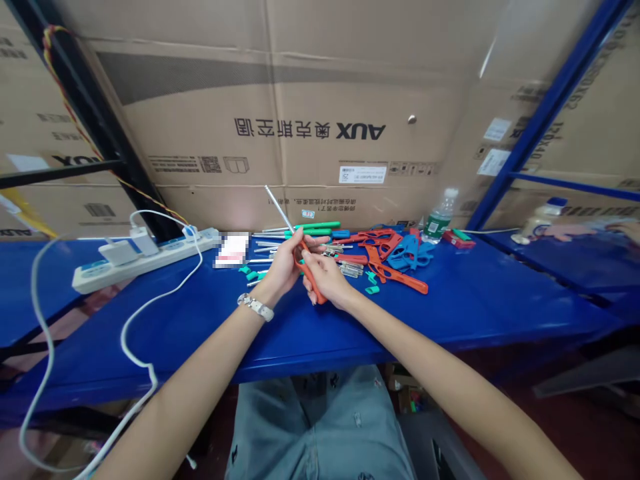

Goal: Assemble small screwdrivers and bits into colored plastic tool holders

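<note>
Close together over the front of the blue table, my two hands hold one long piece. My left hand (284,265) is closed around the lower part of a thin silver rod (278,206), which points up and to the left; some of its fingers stretch to the right. My right hand (327,275) grips an orange plastic handle (313,280) at the rod's lower end. The joint between rod and handle is mostly hidden by my fingers. Just beyond lie loose orange gun-shaped plastic pieces (400,277), blue ones (407,252) and small green plastic parts (372,289).
Several silver rods and green tubes (321,225) lie behind my hands. A white power strip (145,261) with plugs and a trailing white cable (125,327) is at left. A green-labelled bottle (440,217) stands at right. Large cardboard boxes (300,80) wall off the back.
</note>
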Demonstrator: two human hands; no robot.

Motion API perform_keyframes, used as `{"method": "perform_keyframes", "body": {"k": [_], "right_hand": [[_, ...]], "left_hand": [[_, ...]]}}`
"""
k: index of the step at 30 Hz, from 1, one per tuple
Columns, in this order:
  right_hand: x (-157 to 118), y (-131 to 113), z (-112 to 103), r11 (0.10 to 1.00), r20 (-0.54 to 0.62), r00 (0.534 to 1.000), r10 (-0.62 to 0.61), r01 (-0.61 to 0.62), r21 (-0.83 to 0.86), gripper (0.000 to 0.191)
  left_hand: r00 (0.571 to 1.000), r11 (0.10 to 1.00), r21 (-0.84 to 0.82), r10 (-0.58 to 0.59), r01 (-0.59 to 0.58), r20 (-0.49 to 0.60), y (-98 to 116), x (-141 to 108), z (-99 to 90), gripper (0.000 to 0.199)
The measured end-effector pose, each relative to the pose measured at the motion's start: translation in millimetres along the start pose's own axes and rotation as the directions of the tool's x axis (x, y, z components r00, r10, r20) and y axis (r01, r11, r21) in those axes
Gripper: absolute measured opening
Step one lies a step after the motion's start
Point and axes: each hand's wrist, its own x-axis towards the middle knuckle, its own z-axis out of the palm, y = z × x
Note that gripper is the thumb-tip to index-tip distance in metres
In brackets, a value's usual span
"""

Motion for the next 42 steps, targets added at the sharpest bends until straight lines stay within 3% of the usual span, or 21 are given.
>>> {"method": "perform_keyframes", "body": {"k": [6, 11, 15, 20, 24, 30, 34, 38, 40, 42], "right_hand": [[-10.8, -6.8, 0.2, 0.975, 0.149, 0.97, 0.194, -0.207, 0.078, 0.065], [-12.0, -8.8, 2.1, 0.961, 0.132, 0.962, 0.24, -0.254, 0.104, 0.065], [-13.1, -8.6, 1.6, 0.965, 0.155, 0.965, 0.212, -0.231, 0.121, 0.063], [-17.1, -5.3, -0.4, 0.995, 0.176, 0.982, 0.07, -0.081, 0.056, 0.056], [-18.3, -2.1, -0.5, 0.999, 0.133, 0.99, 0.042, -0.04, -0.023, 0.06], [-20.5, 2.5, 0.9, 0.995, 0.152, 0.988, 0.02, -0.005, -0.1, 0.061], [-23.6, 4.1, -4.2, 0.977, 0.151, 0.988, 0.017, 0.015, -0.212, 0.057], [-24.9, -3.8, -14.2, 0.968, 0.099, 0.992, -0.075, 0.097, -0.233, 0.038], [-24.3, -9.7, -18.4, 0.973, 0.02, 0.99, -0.141, 0.142, -0.183, 0.033], [-23.2, -14.3, -21.0, 0.976, -0.093, 0.975, -0.2, 0.19, -0.107, 0.033]], "left_hand": [[1.0, 0.974, -0.227, -0.011, 0.01, -0.005, 3.8, -13.7, 6.1, 0.044], [0.997, 0.96, -0.279, -0.011, 0.032, 0.078, 8.6, -15.4, 6.3, 0.05], [0.997, 0.969, -0.247, 0.044, -0.027, 0.062, 9.0, -13.4, 3.6, 0.051], [0.999, 0.955, -0.296, 0.015, -0.024, -0.034, 9.6, -10.6, 0.0, 0.047], [1.0, 0.963, -0.268, -0.021, 0.018, -0.009, 10.2, -10.9, 0.2, 0.036], [0.995, 0.96, -0.274, 0.079, -0.06, 0.061, 10.8, -16.9, 0.9, 0.046], [0.991, 0.98, -0.186, 0.085, -0.065, 0.101, 15.6, -21.2, 1.7, 0.048], [0.976, 0.985, 0.022, 0.167, -0.172, 0.139, 24.9, -19.8, 1.9, 0.044], [0.955, 0.931, 0.24, 0.238, -0.276, 0.175, 29.2, -18.5, 1.6, 0.041], [0.92, 0.772, 0.502, 0.302, -0.391, 0.252, 31.6, -19.0, 0.6, 0.036]]}}
